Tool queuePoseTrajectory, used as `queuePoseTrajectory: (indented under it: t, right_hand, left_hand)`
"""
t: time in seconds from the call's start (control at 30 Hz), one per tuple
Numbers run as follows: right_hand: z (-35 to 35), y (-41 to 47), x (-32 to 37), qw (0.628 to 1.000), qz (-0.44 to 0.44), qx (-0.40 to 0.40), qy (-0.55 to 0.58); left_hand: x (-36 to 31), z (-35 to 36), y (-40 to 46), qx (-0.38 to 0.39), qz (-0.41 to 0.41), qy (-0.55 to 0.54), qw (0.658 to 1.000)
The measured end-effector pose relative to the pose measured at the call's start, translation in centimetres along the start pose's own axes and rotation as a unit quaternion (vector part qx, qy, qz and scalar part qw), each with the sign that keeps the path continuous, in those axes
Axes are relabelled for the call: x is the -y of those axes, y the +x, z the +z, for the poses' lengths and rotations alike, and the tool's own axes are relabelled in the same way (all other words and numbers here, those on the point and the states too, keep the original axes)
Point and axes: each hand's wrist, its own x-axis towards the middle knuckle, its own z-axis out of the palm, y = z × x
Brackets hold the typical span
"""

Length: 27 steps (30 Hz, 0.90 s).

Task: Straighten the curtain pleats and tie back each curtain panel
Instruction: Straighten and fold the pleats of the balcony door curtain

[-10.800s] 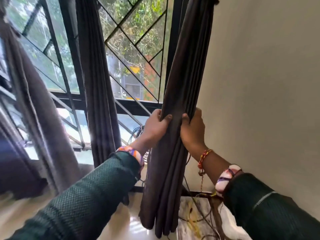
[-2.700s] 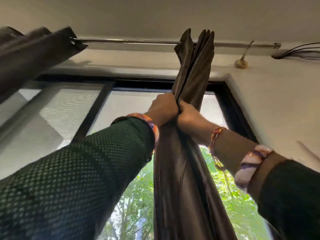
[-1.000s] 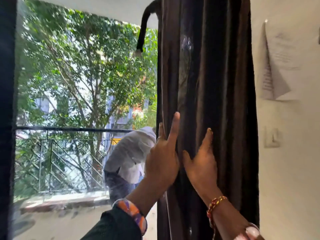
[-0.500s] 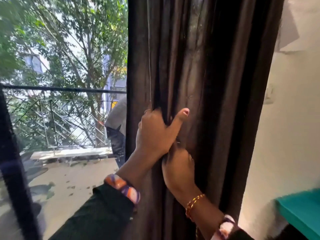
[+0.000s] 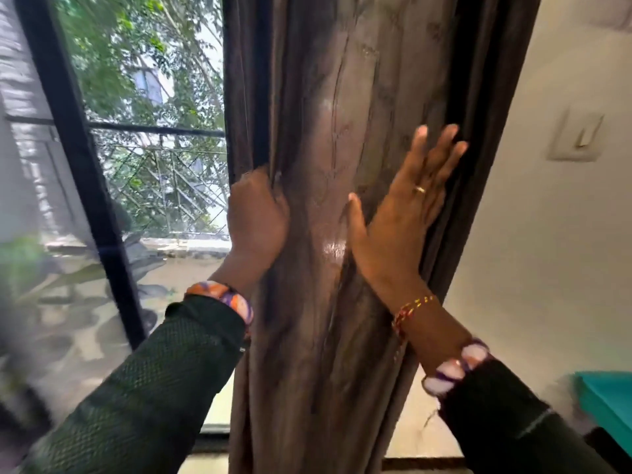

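Observation:
A dark brown curtain panel hangs bunched in vertical folds in the middle of the view, between the window and the wall. My left hand grips the folds at the panel's left edge, fingers curled into the cloth. My right hand lies flat on the right side of the panel, fingers straight and spread, pressing the fabric. No tie-back is visible.
A black window frame and glass stand to the left, with trees and a railing outside. A white wall with a light switch is on the right. A teal surface juts in at the lower right.
My right hand has moved from under the left hand out to the right and opened flat on the curtain. My left hand has slid to the panel's left edge, still gripping folds.

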Motion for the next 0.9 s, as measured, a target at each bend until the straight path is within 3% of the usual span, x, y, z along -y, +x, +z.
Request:
queuePoseTrajectory:
  t: [0.27, 0.43, 0.5, 0.7, 0.9]
  right_hand:
    - [-1.7, 1.3, -0.9, 0.981, 0.166, -0.014, 0.095]
    - [-2.1, 1.6, -2.6, 0.939, 0.251, 0.074, 0.223]
    - [-2.4, 1.4, -3.3, 0.934, 0.234, 0.118, 0.243]
    - [-6.2, -2.4, -1.4, 0.967, 0.083, 0.082, 0.227]
    - [-7.9, -6.8, -1.4, 0.969, -0.018, 0.213, 0.128]
  left_hand:
    - [-1.2, -3.2, -2.7, -0.025, 0.02, 0.031, 0.999]
    - [-2.3, -4.1, -4.5, -0.016, 0.013, 0.068, 0.997]
    - [-3.0, -4.3, -5.0, -0.015, 0.014, 0.086, 0.996]
    - [-5.6, -4.0, -6.4, 0.001, 0.045, 0.125, 0.991]
    - [-7.4, -3.1, -7.4, -0.012, 0.084, 0.045, 0.995]
